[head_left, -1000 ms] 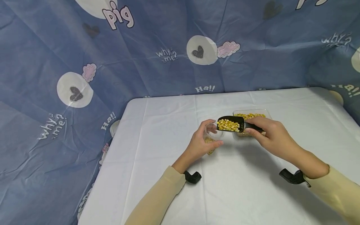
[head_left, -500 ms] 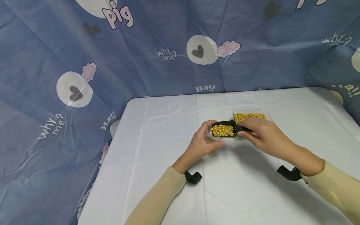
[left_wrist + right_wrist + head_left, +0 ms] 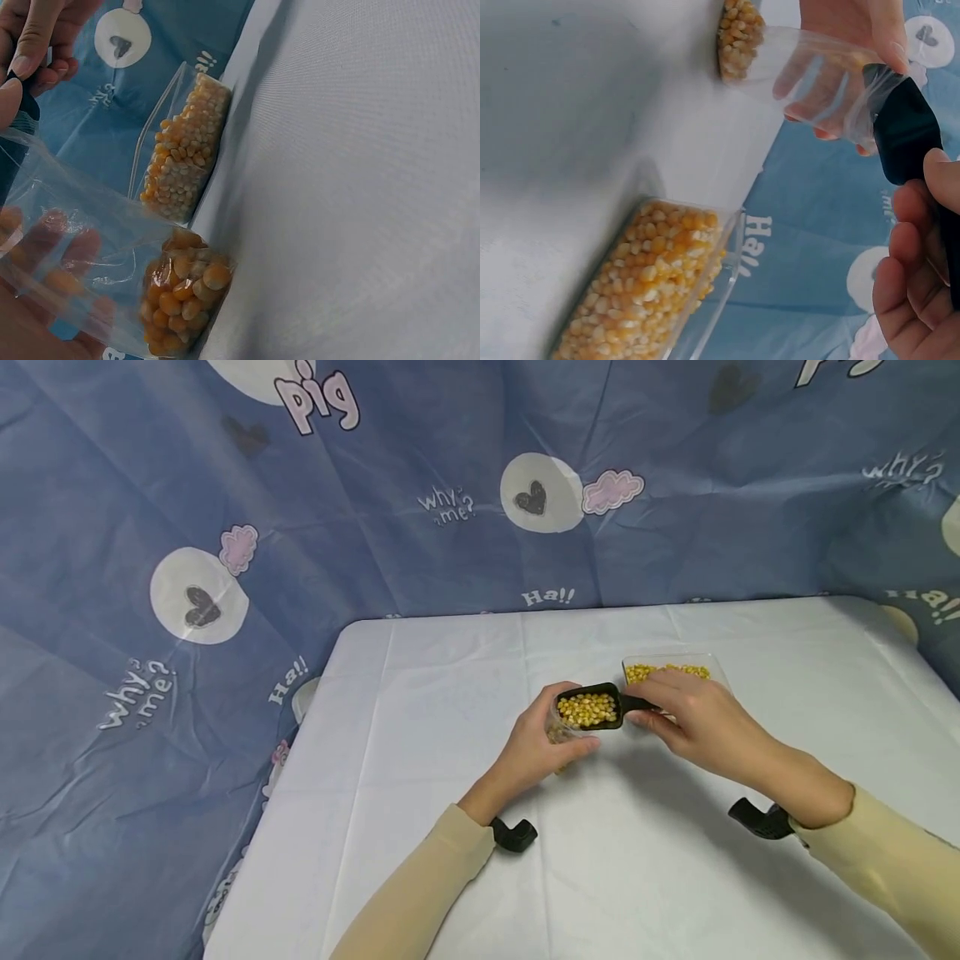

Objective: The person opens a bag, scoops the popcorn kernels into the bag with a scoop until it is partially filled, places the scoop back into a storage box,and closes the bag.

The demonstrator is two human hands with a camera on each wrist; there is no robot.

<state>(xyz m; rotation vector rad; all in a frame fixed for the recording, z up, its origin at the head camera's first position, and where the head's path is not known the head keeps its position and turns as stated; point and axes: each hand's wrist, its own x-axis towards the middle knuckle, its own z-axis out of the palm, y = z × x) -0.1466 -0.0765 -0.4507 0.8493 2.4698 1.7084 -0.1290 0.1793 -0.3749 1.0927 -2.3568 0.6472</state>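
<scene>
My left hand (image 3: pixel 525 742) holds a clear plastic bag (image 3: pixel 776 56), its fingers round the bag near the mouth. Yellow corn kernels (image 3: pixel 180 300) fill the bottom of that bag, which stands upright close over the white cloth. With my right hand (image 3: pixel 701 714) I grip a black scoop (image 3: pixel 909 127) by its handle, thumb on top. Heaped kernels (image 3: pixel 587 710) lie in the scoop, held roughly level. Its front end reaches into the bag's mouth, between my left thumb and fingers. Part of the bag is hidden behind the scoop in the head view.
A clear rectangular box (image 3: pixel 735 259) of corn kernels stands just behind my right hand, partly covered by it in the head view. White cloth (image 3: pixel 442 693) covers the table. A blue printed curtain (image 3: pixel 420 560) hangs along the back and left.
My right hand has moved left and slightly down, bringing the loaded scoop from the bag's right edge into its mouth. The left hand and bag have stayed nearly in place.
</scene>
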